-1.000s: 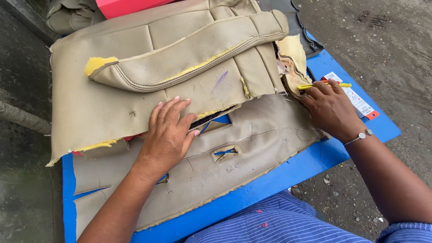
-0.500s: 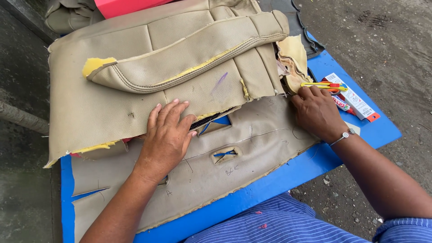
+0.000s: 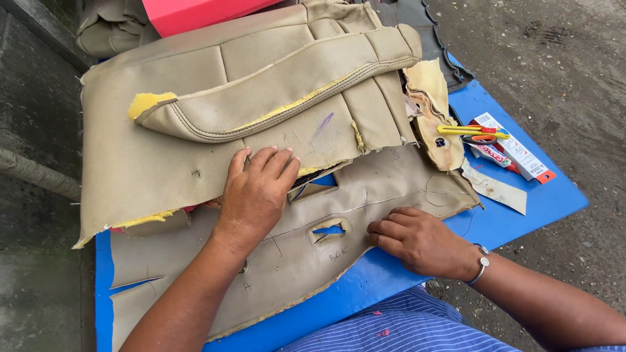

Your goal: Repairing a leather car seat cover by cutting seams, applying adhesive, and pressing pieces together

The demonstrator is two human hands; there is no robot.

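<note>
Head view: both hands' fingers [image 3: 270, 163] press flat on beige seat cover [image 3: 195, 156].

Blue striped shirt [image 3: 398, 329], silver bracelet [image 3: 481, 264], bare arms

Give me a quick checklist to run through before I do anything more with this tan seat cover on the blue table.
1. Left hand flat on the padded seat cover, holding it down: ok.
2. Right hand resting on the flat leather panel near its slit: ok.
3. Both hands free of tools: ok.
4. Yellow utility knife lying apart from both hands, on the torn foam piece: ok; whether its blade is out: cannot tell.
5. Glue tube and its box lying on the blue table, off the leather: ok.
6. Flat panel fully supported: not ok, its near edge overhangs the table.
</note>
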